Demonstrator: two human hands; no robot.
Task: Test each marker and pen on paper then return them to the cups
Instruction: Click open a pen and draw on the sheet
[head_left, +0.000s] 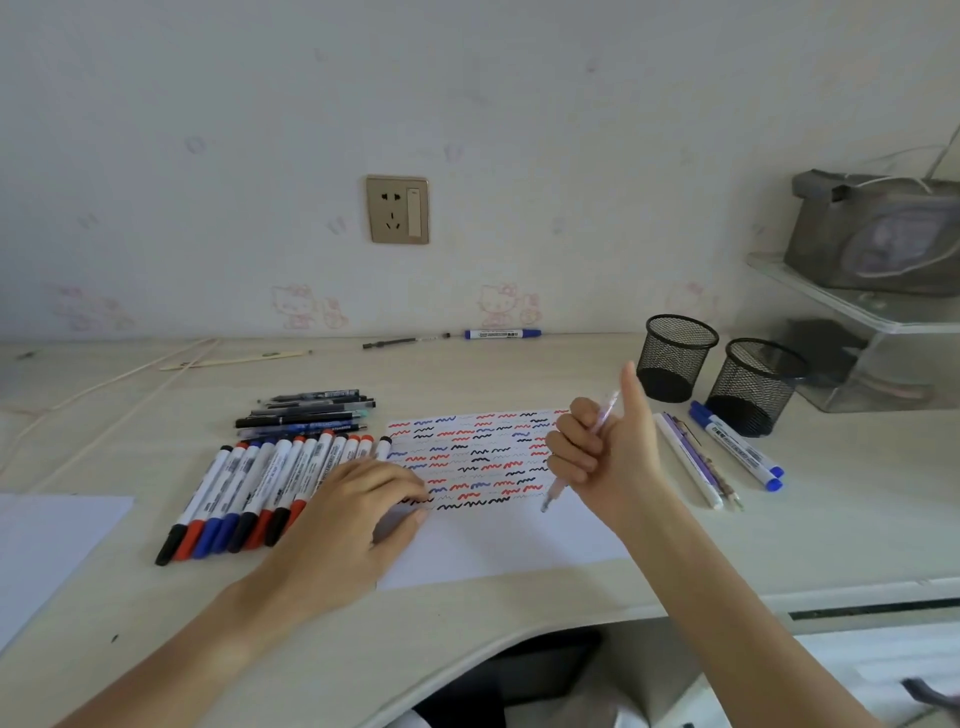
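My right hand (597, 452) grips a pale pink pen (553, 493) in its curled fingers, thumb stuck up, tip down just above the white paper (498, 551). Rows of red, blue and black squiggles cover the paper's upper half. My left hand (358, 519) rests on the paper's left edge with relaxed fingers. Left of it lies a row of several whiteboard markers (249, 493) with black, red and blue caps. Behind them is a pile of dark pens (311, 413). Two black mesh cups (675, 356) (753, 384) stand at the right, nothing visible in them.
Several pens (691, 460) and two blue markers (737, 444) lie right of the paper, near the cups. A blue marker (501, 334) and a black pen (405, 341) lie by the wall. Another sheet (47, 540) sits at the left. A clear shelf (872, 317) with a grey bag stands far right.
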